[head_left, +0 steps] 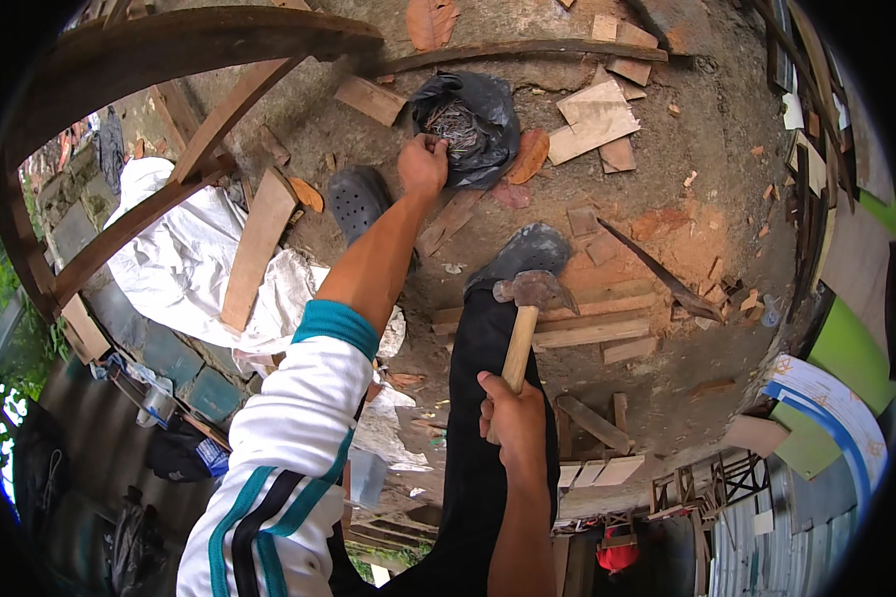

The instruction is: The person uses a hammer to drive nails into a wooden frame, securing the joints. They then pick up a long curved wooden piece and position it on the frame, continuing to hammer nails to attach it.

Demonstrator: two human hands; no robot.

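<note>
A black plastic bag (498, 124) lies on the ground with its mouth spread, and a heap of nails (455, 127) shows inside. At the bag's near left edge is my left hand (425, 164), its fingers drawn together in a pinch; whatever is between them is too small to make out. My right hand (517, 418) is wrapped round the wooden handle of a claw hammer (522, 343). The hammer's metal head points away from me, over my right shoe (518, 261) and dark trouser leg.
A curved wooden frame (199, 45) stands at the upper left, above a white cloth (169, 259). Wood offcuts (597, 119) and dry leaves lie beyond the bag. Planks (592, 328) and a pointed wood strip (657, 271) lie right of my right shoe. My left shoe (358, 199) is near the bag.
</note>
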